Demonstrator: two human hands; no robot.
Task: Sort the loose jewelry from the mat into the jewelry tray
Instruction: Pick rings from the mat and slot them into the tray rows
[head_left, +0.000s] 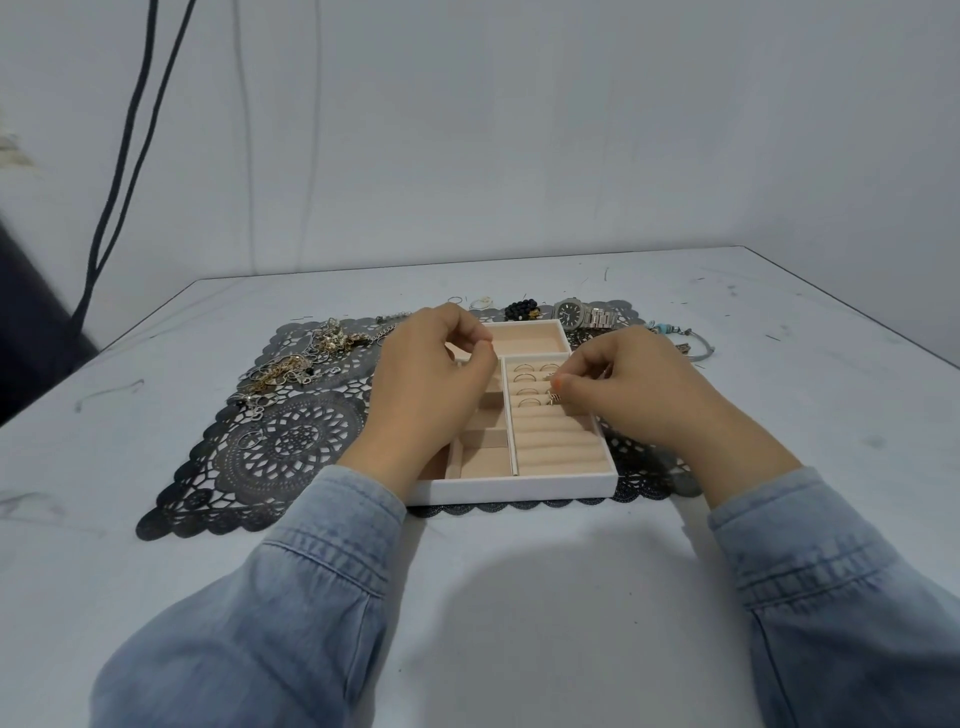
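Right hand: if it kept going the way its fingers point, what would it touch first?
Probably the padded ring rolls of the tray, just under the right hand, which pinches a ring. Depth is unclear.

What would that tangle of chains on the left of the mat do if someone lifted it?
The tangle of chains would probably hang limp, being thin links lying in loose loops. Since strands overlap, several pieces may come up together. Pushed, it might snag in the holes of the lace mat.
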